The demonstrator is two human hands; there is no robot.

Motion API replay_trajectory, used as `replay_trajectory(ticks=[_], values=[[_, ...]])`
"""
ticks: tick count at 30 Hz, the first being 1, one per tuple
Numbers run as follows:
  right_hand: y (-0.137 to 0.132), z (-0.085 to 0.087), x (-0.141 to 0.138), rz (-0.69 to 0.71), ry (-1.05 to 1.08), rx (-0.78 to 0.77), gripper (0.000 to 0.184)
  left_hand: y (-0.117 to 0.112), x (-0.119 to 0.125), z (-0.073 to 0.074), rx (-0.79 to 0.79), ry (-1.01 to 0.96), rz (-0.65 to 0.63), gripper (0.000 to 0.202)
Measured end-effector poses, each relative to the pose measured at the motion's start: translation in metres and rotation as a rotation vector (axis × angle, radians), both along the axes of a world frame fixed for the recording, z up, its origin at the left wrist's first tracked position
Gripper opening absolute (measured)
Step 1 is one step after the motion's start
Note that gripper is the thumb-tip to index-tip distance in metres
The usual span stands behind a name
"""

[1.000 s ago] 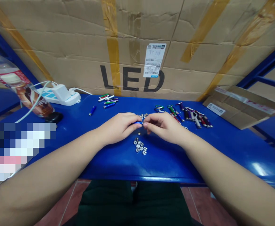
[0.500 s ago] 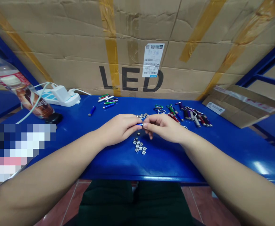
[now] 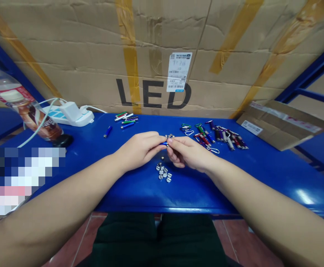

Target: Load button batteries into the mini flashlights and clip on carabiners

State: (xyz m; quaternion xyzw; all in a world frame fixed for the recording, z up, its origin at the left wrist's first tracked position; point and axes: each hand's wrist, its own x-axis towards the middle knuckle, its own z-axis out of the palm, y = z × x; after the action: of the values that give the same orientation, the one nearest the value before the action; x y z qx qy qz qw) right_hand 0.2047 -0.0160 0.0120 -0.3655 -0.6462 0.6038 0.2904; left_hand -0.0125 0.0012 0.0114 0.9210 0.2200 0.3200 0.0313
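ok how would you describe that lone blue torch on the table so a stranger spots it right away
Start at the cardboard carton printed LED, then drop to the blue table in front of it. Between the white power strip and a small bunch of mini torches lies one short blue torch, alone and touching nothing.

Deep blue table, silver parts, mixed bright colours

The glossy table top (image 3: pixel 189 196) is deep blue; at centre, the keychain torch (image 3: pixel 165 143) is blue and the screw caps (image 3: pixel 164 171) below it silver. The keychain torches (image 3: pixel 223 137) at right mix red, green, purple and silver. The brown carton (image 3: pixel 67 48) above has amber tape (image 3: pixel 128 63) and black letters (image 3: pixel 153 94).
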Motion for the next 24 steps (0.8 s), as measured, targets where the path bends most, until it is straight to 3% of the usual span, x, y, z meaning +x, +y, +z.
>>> replay_trajectory(ticks=[2, 3, 5, 7, 9, 13, 16, 24], values=[[0.000, -0.001, -0.002, 0.006, 0.047, -0.121, 0.043, 0.000, 0.000, 0.000, 0.026, 0.012, 0.002, 0.025], [0.000, -0.001, -0.002, -0.010, 0.005, -0.093, 0.042, 0.000, 0.000, 0.000, 0.019, 0.025, 0.011, 0.025], [0.000, 0.003, 0.000, -0.083, -0.163, 0.136, 0.039, 0.001, 0.000, 0.000, -0.016, 0.042, 0.041, 0.026], [-0.001, 0.006, 0.006, -0.136, -0.339, 0.484, 0.031, 0.002, 0.000, 0.000, -0.055, 0.051, 0.069, 0.027], [-0.001, 0.009, 0.011, -0.106, -0.453, 0.779, 0.021, 0.003, 0.000, -0.001, -0.090, 0.053, 0.072, 0.028], [0.001, 0.007, 0.016, -0.005, -0.540, 1.068, 0.021, 0.002, 0.001, -0.002, -0.168, 0.013, 0.027, 0.026], [0.001, 0.004, 0.014, -0.040, -0.483, 1.058, 0.028, 0.001, 0.002, -0.003, -0.174, -0.028, 0.010, 0.025], [-0.003, 0.008, 0.005, -0.109, -0.409, 0.743, 0.037, 0.000, 0.001, -0.001, -0.107, -0.019, 0.006, 0.025]])
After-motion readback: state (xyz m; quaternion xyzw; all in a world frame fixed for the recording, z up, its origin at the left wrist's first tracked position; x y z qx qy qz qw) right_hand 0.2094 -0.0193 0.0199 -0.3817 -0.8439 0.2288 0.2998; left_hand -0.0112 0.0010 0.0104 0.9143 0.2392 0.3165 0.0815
